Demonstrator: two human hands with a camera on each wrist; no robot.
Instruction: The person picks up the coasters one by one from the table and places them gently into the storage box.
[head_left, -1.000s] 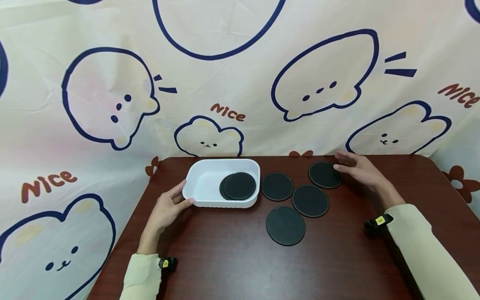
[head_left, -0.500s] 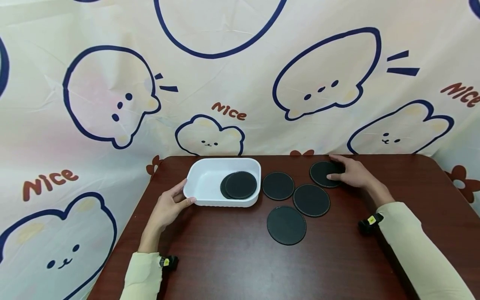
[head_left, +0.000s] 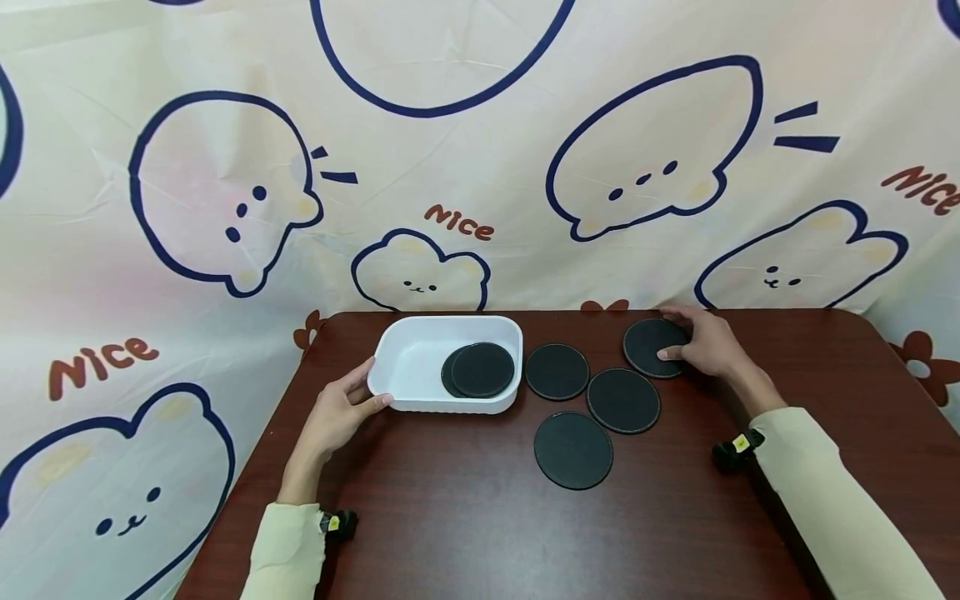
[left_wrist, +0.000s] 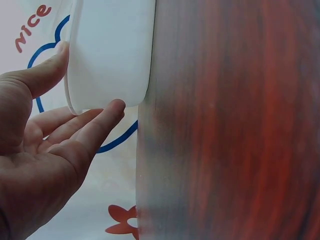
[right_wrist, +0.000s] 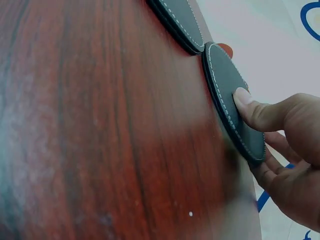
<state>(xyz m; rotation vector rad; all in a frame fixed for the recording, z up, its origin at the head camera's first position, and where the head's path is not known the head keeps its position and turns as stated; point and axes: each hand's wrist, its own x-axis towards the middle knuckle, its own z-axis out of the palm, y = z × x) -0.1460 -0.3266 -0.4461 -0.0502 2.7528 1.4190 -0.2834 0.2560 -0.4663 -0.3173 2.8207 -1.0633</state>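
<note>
My left hand holds the left end of a white plastic tray, thumb at its rim and fingers against the end wall. Two round black coasters overlap inside the tray on the right. At the back of the table, my right hand pinches a black coaster. In the right wrist view, the thumb lies on top of that stitched coaster and the fingers reach round its edge, which looks slightly raised; their tips are hidden beneath it.
Three more black coasters lie on the brown wooden table: one beside the tray, one in the middle and one nearer the front. A printed cloth hangs behind the table's back edge.
My right hand has moved left onto the far coaster and taken hold of it, and that coaster has shifted slightly. The left hand and tray have stayed in place.
</note>
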